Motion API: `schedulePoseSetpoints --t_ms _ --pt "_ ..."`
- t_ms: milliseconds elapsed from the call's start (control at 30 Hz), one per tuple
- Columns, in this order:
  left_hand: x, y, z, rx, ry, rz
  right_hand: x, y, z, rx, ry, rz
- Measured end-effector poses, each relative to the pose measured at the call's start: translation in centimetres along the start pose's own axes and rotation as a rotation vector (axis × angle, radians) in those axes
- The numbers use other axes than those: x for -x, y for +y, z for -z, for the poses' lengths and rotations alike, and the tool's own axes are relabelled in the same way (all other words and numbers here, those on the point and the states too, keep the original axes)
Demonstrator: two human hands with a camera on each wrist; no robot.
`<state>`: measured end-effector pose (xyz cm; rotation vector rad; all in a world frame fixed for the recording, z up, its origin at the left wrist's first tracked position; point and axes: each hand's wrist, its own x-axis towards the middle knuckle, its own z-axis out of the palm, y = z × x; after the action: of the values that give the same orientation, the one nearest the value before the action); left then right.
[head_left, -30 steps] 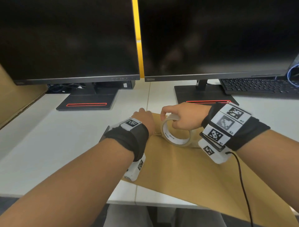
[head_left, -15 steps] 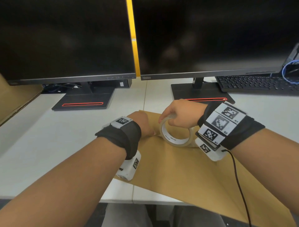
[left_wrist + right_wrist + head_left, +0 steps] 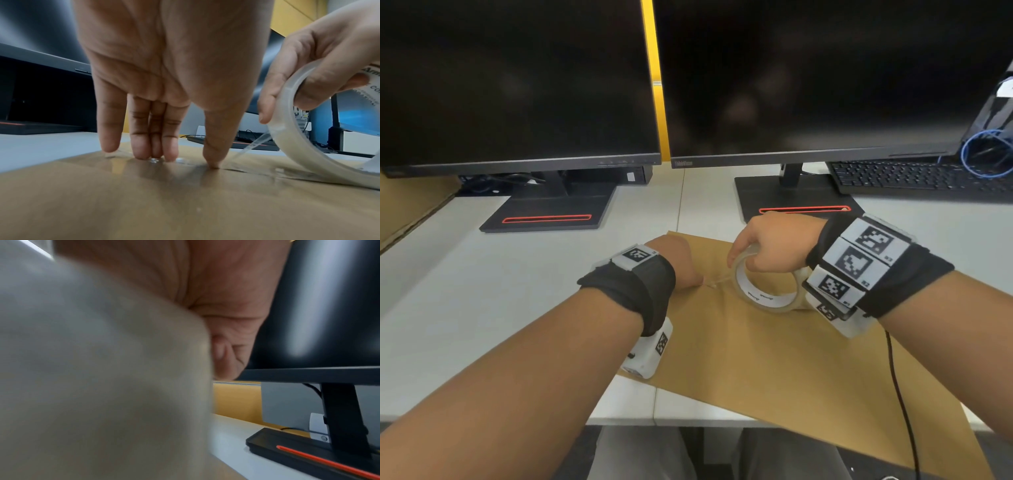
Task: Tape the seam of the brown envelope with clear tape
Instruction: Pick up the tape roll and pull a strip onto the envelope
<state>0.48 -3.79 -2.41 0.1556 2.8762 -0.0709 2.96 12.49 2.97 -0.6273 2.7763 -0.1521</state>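
A brown envelope (image 3: 774, 359) lies flat on the white desk, its far left corner under my hands. My left hand (image 3: 674, 263) presses straight fingers (image 3: 156, 146) and thumb down on a strip of clear tape (image 3: 180, 160) stuck along the envelope (image 3: 185, 203). My right hand (image 3: 770, 245) grips the clear tape roll (image 3: 767, 291), which stands on edge on the envelope just right of the left hand. A short stretch of tape (image 3: 252, 144) runs taut from the roll (image 3: 298, 146) down to my left thumb. The right wrist view is mostly filled by the blurred roll (image 3: 102, 369).
Two dark monitors (image 3: 517, 85) (image 3: 808, 75) stand close behind on black bases (image 3: 548, 212) (image 3: 798, 198). A black keyboard (image 3: 914, 178) and blue cable (image 3: 986, 154) lie at the back right. A cardboard sheet (image 3: 410, 205) leans at the far left. The desk edge (image 3: 688, 418) is near me.
My right hand has drawn the roll slightly right, away from the left hand, so a short strip of tape now shows between them. The left hand stays pressed down.
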Motion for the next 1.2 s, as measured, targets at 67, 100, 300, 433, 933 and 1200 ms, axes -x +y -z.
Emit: schedulePoseSetpoints --t_ms 67,100,300,433,933,1200 --pt "0.1 0.2 0.0 0.009 0.004 0.014 0.3 0.2 0.0 0.006 -0.015 0.007" --pt "0.2 0.4 0.1 0.009 0.002 0.018 0.5 0.1 -0.1 -0.002 -0.028 0.011" --pt "0.5 1.3 0.0 0.018 -0.028 0.035 0.8 -0.3 -0.8 -0.042 -0.003 0.042" --pt "0.7 2.0 0.0 -0.06 -0.066 0.015 1.1 0.5 -1.5 -0.121 0.099 0.063" --pt "0.9 2.3 -0.7 -0.217 -0.094 -0.043 3.3 2.0 -2.1 -0.214 0.145 0.057" --pt "1.1 2.3 -0.8 -0.222 -0.097 -0.034 3.4 2.1 -1.8 -0.176 0.089 -0.055"
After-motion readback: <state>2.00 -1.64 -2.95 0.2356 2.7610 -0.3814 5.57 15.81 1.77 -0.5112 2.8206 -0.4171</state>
